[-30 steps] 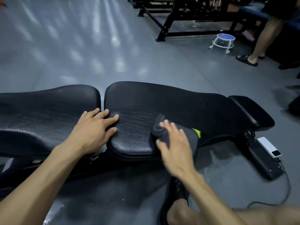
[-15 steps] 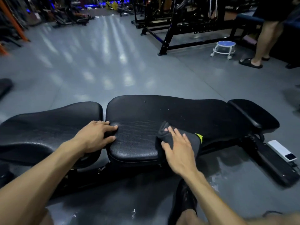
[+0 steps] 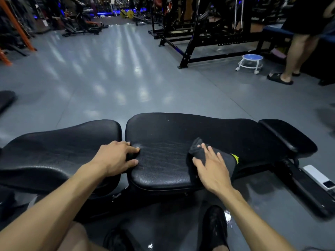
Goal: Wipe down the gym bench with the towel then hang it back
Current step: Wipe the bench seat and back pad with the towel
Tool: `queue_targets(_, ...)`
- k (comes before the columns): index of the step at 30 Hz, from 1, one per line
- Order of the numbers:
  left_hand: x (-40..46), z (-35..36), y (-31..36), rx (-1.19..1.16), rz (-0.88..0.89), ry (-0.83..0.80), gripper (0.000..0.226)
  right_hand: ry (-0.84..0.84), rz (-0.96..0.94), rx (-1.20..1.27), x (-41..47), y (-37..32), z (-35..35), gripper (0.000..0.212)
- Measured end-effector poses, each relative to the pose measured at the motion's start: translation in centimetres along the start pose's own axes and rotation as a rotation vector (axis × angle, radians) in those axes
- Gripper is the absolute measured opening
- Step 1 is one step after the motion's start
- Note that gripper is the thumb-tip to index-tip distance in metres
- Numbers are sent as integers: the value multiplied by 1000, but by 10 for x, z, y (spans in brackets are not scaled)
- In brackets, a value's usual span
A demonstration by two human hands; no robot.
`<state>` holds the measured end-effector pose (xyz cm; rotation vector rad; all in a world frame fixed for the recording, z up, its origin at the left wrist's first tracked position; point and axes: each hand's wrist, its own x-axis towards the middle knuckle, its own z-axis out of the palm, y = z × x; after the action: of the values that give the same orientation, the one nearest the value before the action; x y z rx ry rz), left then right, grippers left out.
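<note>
A grey glossy floor (image 3: 101, 73) runs back through a gym toward dark racks (image 3: 204, 33) and machines. In front lies the black padded bench (image 3: 163, 160), its two pads split by a narrow gap. A small blue stool (image 3: 251, 62) stands on the floor near a standing person's legs (image 3: 297, 57), well apart from the bench. A white box (image 3: 319, 178) lies just beside the bench's right end. The left hand (image 3: 114, 158) rests at the gap, fingers curled over the pad edge. The right hand (image 3: 212, 169) presses flat, fingers spread, on the dark towel (image 3: 224, 160), which lies on the right pad's near edge. Compared with half a second ago, the view is tilted higher, showing more of the room; both hands sit much as before.
</note>
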<state>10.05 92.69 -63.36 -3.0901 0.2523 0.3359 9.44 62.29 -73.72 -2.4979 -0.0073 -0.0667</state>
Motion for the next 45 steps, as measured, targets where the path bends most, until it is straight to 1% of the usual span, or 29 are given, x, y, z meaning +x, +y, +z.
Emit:
queue_targets(2,6,-5,-3,-7,25,8,51,-37,-144,17,-16,-11,9,69)
queue_targets(3,9,-7,-4,-12,40,13,50,-66,-160,38,-18,-11,9,67)
queue_targets(5,14,-10,-5,-27,67,21,45,-132,-102,74,-7,-8,0,63)
queue_targets(7,17,-10,-7,-47,78,32,42,-150,-9,53,19,0,-6,65)
queue_targets(10,24,-8,-12,-73,91,63,40,-87,59,-16,54,4,-4,69)
queue_targets(13,36,-4,-18,-99,99,108,34,-76,103,-61,81,15,4,76)
queue_targets(16,50,0,-23,-101,82,187,20,-64,163,-71,113,22,2,72)
queue_targets(19,59,2,-28,-118,37,281,18,-58,212,-62,137,6,5,72)
queue_targets(20,62,3,-30,-127,21,302,18,-57,201,-68,136,-3,9,72)
queue_targets(21,66,4,-32,-134,12,320,18,-58,148,-74,131,-13,15,71)
queue_targets(22,70,4,-34,-142,8,334,18,-64,43,-70,120,-22,22,71)
queue_targets(24,78,6,-37,-164,9,349,17,-126,-239,-23,91,-34,28,70)
queue_targets(25,81,6,-39,-175,13,353,17,-183,-337,-6,81,-33,29,68)
queue_targets(27,86,8,-42,-196,17,356,17,-266,-416,32,89,-26,20,63)
queue_targets(29,90,9,-45,-210,16,369,17,-243,-371,41,124,-18,15,61)
queue_targets(30,92,10,-45,-214,13,380,17,-207,-291,25,145,-17,16,61)
queue_targets(33,94,11,-45,-219,-5,401,19,-152,70,13,204,-39,26,69)
queue_targets(34,95,11,-45,-224,-7,403,19,-156,116,24,212,-49,33,72)
queue_targets(35,96,11,-45,-228,-6,406,19,-170,96,30,212,-58,40,76)
queue_targets(36,97,11,-45,-232,-4,411,19,-200,29,41,206,-66,45,81)
queue_targets(37,98,11,-46,-239,-4,418,18,-244,-74,63,192,-70,48,84)
queue_targets(38,99,12,-47,-247,-7,425,18,-298,-208,104,172,-70,50,84)
queue_targets(40,101,11,-52,-266,-7,433,17,-398,-468,207,136,-61,49,70)
queue_targets(41,100,11,-54,-281,-9,436,16,-442,-532,266,132,-54,44,63)
queue_targets(42,100,10,-56,-297,-9,438,16,-476,-512,340,139,-50,38,57)
queue_targets(43,99,9,-58,-313,-8,440,16,-464,-449,391,153,-49,34,52)
queue_targets(45,96,8,-60,-341,-9,437,15,-321,-233,358,194,-60,29,47)
